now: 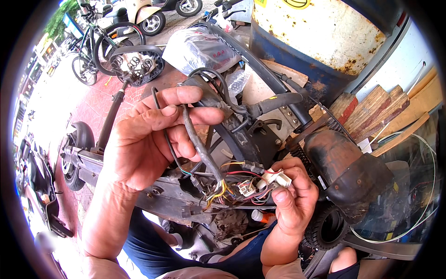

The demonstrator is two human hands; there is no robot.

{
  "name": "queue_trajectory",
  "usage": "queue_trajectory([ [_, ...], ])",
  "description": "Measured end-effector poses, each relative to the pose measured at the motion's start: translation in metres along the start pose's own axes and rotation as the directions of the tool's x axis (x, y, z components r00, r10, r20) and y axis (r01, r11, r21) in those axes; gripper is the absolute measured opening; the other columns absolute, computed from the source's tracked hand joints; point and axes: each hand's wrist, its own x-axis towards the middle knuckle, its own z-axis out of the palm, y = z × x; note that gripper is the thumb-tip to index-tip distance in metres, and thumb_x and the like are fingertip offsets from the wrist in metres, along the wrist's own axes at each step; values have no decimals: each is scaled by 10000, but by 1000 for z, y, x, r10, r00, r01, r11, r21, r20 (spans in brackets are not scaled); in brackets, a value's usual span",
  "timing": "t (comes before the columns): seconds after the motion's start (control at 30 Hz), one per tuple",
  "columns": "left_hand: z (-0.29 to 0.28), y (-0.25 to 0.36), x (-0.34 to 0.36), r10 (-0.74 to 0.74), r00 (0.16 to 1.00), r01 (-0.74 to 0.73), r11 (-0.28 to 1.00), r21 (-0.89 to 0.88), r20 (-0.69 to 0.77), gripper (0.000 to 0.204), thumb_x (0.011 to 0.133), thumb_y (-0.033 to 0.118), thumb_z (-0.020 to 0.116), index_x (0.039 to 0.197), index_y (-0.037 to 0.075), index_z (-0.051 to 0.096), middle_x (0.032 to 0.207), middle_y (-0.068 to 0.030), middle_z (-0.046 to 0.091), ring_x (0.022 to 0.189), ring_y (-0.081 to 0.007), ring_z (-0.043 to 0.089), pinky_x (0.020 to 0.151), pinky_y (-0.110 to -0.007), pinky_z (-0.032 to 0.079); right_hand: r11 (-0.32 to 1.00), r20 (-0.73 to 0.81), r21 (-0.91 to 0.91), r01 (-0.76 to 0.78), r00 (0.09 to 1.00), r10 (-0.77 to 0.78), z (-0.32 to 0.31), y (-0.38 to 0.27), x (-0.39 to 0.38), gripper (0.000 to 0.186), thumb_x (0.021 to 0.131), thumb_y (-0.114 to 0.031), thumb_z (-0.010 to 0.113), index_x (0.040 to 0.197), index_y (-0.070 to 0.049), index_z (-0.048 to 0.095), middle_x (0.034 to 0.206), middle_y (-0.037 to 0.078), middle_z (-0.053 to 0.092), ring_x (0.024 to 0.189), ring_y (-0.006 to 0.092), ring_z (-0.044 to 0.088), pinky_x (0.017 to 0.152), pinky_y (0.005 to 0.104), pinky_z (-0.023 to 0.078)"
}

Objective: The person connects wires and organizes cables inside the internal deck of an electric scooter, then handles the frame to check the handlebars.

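Note:
My left hand (139, 144) is raised over a dismantled two-wheeler's dark frame (160, 200). Its thumb and fingers pinch a thick grey sheathed cable (200, 149), which hangs down and splits into yellow and other coloured wires (220, 189). A thinner black cable (170, 148) also passes by these fingers. Lower right, my right hand (297, 197) grips a white plastic wire connector (275, 177) between thumb and fingers. Beside it sits a second white connector (246, 188) with square openings, among red, yellow and dark wires. A dark connector (190, 211) lies at the frame's edge.
A rusty white-and-blue drum (316, 42) and wooden boards (371, 111) stand at the right. Nearer is a rounded dark motor-like housing (344, 162). An upturned seat with springs (139, 65), a plastic bag (200, 49) and parked bicycles (100, 44) are farther back.

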Motion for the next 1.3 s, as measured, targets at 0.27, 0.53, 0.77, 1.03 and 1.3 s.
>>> queue_trajectory([
  [0.27,-3,-1,1,5,1000,-5,1000,8,20,411,1081,91,534,1452,-82,561,1239,-377,717,713,-254,800,697,-342,700,1000,-1,16,-19,1000,19,0,0,-1,350,936,-283,810,992,52,726,1083,162,671,932,173,632,835,298,505],
  [0.53,-4,0,1,8,999,-8,1000,1,33,417,1072,86,532,1450,-88,562,1240,-377,717,717,-253,802,714,-369,706,1000,-32,2,-27,999,27,4,-1,-1,504,941,-410,804,994,82,715,1087,170,674,841,107,554,763,250,430],
  [0.77,-12,-2,2,16,994,-17,1000,6,108,396,1060,117,545,1399,-78,603,1251,-371,719,777,-305,806,788,-373,688,999,-14,40,-35,999,35,3,-1,-1,407,947,-324,812,1009,69,726,1084,146,662,906,135,601,810,267,468],
  [1.03,-11,-2,1,19,995,-22,999,35,99,400,1051,129,562,1390,-81,604,1242,-368,724,770,-289,805,762,-359,688,1000,-11,21,-20,1000,20,3,0,-2,369,956,-294,814,1010,61,733,1066,131,661,932,154,625,837,285,489],
  [1.3,-11,-3,2,25,995,-29,999,42,97,402,1043,128,569,1384,-82,604,1235,-370,725,762,-294,805,754,-363,691,999,-24,37,-16,1000,16,4,1,-2,366,970,-304,799,1006,56,738,1062,133,670,936,168,643,845,298,499],
])
